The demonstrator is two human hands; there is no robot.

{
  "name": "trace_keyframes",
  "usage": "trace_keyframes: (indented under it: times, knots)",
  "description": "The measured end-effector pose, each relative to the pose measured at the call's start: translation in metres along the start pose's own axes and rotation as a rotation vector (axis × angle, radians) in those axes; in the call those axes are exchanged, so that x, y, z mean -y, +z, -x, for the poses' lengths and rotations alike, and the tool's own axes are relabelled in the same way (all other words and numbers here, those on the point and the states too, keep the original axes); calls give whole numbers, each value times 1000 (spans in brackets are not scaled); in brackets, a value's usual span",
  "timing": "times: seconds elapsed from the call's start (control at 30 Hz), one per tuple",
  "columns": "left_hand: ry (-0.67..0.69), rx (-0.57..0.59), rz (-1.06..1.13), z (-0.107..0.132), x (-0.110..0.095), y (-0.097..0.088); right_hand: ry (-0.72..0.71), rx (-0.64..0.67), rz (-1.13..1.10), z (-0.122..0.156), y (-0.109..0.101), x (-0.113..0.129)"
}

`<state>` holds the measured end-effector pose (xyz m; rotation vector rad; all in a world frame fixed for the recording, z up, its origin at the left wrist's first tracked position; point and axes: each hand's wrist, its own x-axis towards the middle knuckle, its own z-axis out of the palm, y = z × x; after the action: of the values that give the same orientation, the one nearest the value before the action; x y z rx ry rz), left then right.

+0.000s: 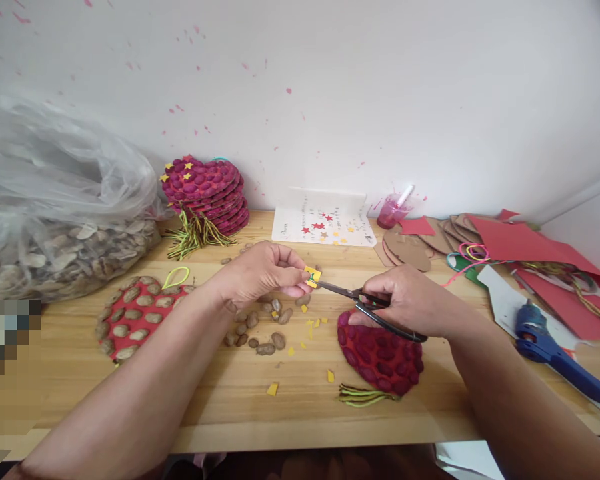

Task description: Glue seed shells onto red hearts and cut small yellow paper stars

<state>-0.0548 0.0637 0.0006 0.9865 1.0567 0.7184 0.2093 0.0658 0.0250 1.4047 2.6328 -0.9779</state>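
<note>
My left hand (pixel 267 275) pinches a small piece of yellow paper (pixel 313 275) that has a green mark on it. Black-handled scissors (pixel 365 303) are in my right hand (pixel 405 300), their blades reaching the paper's lower edge. Under the scissors lies a purple-and-red peanut-shell ornament (pixel 385 353) with a green and brown tassel. Yellow paper scraps (pixel 310 327) are strewn over the wooden table beneath my hands. Loose peanuts (pixel 265 349) lie beside them. Left of my forearm is a red heart-shaped piece (pixel 140 317) covered with unpainted peanut shells.
A clear bag of peanuts (pixel 70 247) stands at the left. Behind are stacked purple ornaments (pixel 205 193), a white sheet (pixel 290 223) with red and yellow stars, and a cup (pixel 390 215) of magenta paint. On the right lie cardboard pieces (pixel 410 247), red paper (pixel 530 243) and a blue glue gun (pixel 555 353).
</note>
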Motion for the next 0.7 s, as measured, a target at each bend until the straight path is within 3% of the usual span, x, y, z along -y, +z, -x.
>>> trace_keyframes:
  times: [0.7]
  knots:
    - [6, 17, 27, -2, 3, 0, -31, -2, 27, -2, 2, -5]
